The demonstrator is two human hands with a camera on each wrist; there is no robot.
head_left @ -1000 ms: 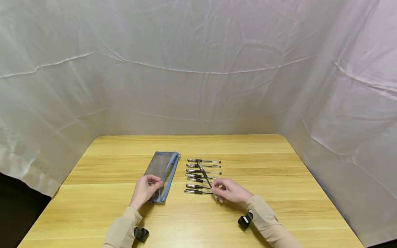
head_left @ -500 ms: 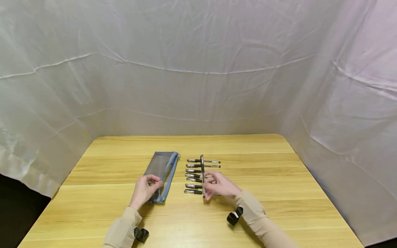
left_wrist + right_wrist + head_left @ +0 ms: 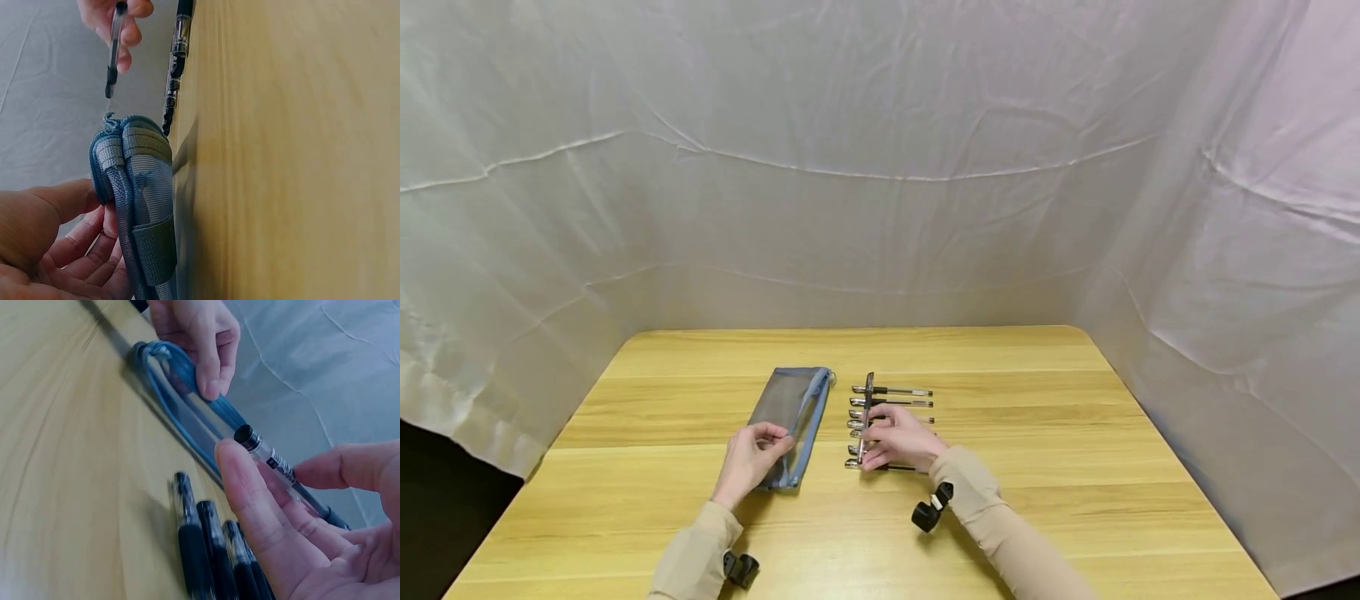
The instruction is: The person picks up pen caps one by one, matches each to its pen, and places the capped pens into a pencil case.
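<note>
A blue-edged, see-through zip pencil pouch (image 3: 781, 402) lies on the table left of centre. My left hand (image 3: 749, 460) pinches its upper edge between thumb and fingers; in the right wrist view the pouch's zip side (image 3: 164, 403) gapes. Over the row of pens, my right hand (image 3: 901, 438) holds a clear-barrelled pen (image 3: 275, 461) with a black cap, between thumb and fingers. From the head view, this pen stands across the row, pointing away from me. Several similar black-gripped pens (image 3: 906, 404) lie side by side beneath it, partly hidden by the hand.
The wooden table (image 3: 1037, 392) has rounded far corners. Grey-white cloth (image 3: 880, 225) hangs behind it and along both sides. A small black camera is strapped to each wrist, the right one (image 3: 931, 510) over a beige sleeve.
My right hand has moved left with the pen, towards the pouch, and the pen has turned from a slant to nearly straight away from me. The left hand and pouch stay put.
</note>
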